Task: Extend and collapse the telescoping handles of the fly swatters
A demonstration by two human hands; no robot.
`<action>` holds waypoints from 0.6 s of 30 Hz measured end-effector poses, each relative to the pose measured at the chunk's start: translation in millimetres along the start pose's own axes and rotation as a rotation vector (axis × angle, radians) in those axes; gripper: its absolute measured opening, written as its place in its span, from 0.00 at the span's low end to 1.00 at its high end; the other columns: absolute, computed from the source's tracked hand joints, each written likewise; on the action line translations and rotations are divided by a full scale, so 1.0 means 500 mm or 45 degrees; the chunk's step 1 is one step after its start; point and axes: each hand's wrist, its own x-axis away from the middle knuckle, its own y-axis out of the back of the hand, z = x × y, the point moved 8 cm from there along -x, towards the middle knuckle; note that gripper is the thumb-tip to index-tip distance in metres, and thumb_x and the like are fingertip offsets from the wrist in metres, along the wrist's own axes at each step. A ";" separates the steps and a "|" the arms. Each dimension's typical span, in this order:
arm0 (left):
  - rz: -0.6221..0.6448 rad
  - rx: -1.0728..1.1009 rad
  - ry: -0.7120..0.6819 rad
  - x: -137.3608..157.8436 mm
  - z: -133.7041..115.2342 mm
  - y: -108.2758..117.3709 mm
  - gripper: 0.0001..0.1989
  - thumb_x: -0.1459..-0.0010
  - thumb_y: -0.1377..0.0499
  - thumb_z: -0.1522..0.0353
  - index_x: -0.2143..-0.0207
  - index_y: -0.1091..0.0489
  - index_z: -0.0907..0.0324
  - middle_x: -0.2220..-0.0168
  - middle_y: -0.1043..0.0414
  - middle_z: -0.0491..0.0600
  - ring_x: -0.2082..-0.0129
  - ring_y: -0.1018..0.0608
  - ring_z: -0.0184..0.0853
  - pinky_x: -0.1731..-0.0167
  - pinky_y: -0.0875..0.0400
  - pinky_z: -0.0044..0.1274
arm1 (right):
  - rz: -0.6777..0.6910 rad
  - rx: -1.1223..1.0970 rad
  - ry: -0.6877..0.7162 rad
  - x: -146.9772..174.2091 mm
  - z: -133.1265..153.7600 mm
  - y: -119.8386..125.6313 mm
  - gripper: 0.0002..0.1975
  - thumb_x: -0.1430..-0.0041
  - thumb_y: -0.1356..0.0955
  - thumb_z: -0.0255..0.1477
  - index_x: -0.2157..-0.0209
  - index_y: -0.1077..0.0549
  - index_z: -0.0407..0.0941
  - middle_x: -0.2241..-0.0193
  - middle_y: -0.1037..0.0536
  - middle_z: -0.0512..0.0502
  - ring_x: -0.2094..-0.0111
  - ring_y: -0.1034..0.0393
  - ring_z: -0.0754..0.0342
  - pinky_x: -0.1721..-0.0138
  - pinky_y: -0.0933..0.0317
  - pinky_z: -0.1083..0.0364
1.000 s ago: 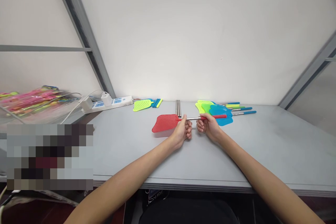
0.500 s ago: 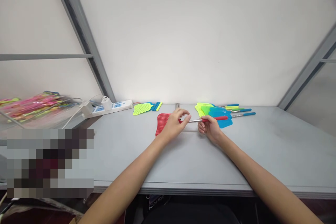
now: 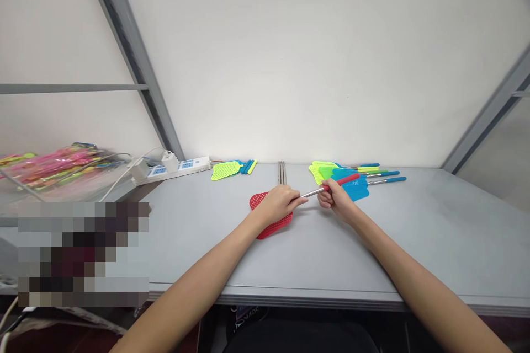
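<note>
A red fly swatter (image 3: 276, 227) is held tilted just over the grey table, its perforated head to the left. My left hand (image 3: 282, 201) is closed around the rod where it meets the head, covering part of the head. Further right, my right hand (image 3: 335, 198) grips the red handle (image 3: 348, 179), with a length of silver rod showing between both hands. Behind my left hand, several metal rods (image 3: 282, 172) lie side by side. Past my right hand lies a pile of blue, green and yellow fly swatters (image 3: 356, 192) with their handles pointing right.
At the back left lie yellow and blue swatter heads (image 3: 226, 170) beside loose handle grips (image 3: 249, 166). A white power strip (image 3: 186, 165) with plugged-in chargers and cables sits left of them. Bagged pink and yellow items (image 3: 58, 162) are at far left. The wall bounds the table's back.
My left hand has closed onto the rod by the swatter's head. The head has tipped down toward me and the handle end has risen, uncovering more of the metal rods behind.
</note>
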 end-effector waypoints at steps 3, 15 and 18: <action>-0.026 -0.052 0.022 0.003 -0.006 -0.003 0.23 0.41 0.61 0.58 0.81 0.38 0.60 0.82 0.39 0.46 0.79 0.37 0.30 0.75 0.47 0.22 | 0.024 0.020 -0.110 0.007 -0.007 -0.005 0.19 0.50 0.41 0.29 0.91 0.50 0.45 0.94 0.50 0.57 0.90 0.55 0.63 0.88 0.57 0.61; 0.015 0.073 0.145 0.008 -0.009 -0.006 0.23 0.43 0.57 0.56 0.82 0.38 0.60 0.82 0.38 0.48 0.78 0.35 0.32 0.72 0.46 0.24 | 0.030 -0.028 -0.463 0.025 -0.047 -0.004 0.21 0.48 0.43 0.33 0.90 0.52 0.46 0.95 0.51 0.57 0.92 0.57 0.63 0.90 0.57 0.62; 0.017 0.128 0.179 0.007 -0.005 0.000 0.22 0.44 0.56 0.55 0.81 0.37 0.59 0.82 0.39 0.47 0.78 0.35 0.32 0.72 0.46 0.23 | -0.013 -0.040 -0.458 0.028 -0.042 -0.004 0.21 0.47 0.41 0.34 0.90 0.49 0.45 0.95 0.49 0.56 0.92 0.53 0.63 0.90 0.54 0.62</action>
